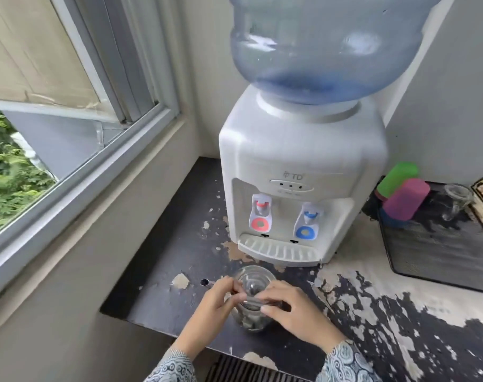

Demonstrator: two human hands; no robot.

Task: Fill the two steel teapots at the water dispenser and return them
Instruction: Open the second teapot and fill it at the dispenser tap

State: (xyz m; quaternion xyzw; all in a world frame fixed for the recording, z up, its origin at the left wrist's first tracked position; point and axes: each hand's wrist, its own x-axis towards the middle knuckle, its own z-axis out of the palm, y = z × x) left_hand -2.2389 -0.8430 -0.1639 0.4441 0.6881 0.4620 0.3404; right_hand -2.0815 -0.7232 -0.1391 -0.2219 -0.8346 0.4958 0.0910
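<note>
Head view: nearest the camera, two patterned sleeves [347, 362] reach in over the worktop [163, 307], whose dark coating is flaking off in pale patches. Both hands meet on a steel teapot [253, 299] that stands on the worktop directly in front of the water dispenser [301, 166], short of its drip tray [279, 250]. The left hand [210, 312] curls its fingers round the teapot's left side near the rim, and the right hand [295, 312] grips the rim from the right, fingertips laid across the top edge — what exactly they pinch there is blurred. The teapot's mouth faces up and looks shiny inside.

Behind the teapot, the dispenser shows two taps above the tray: a red tap [261, 213] and a blue tap [307, 223]. A large blue water bottle [325, 48] sits inverted on top of the dispenser. To the dispenser's right lies a black mesh tray [439, 252] carrying a pink cup [407, 201], a green cup [397, 179] and a clear glass [455, 201]. To the dispenser's left, a window [55, 111] looks out on greenery.
</note>
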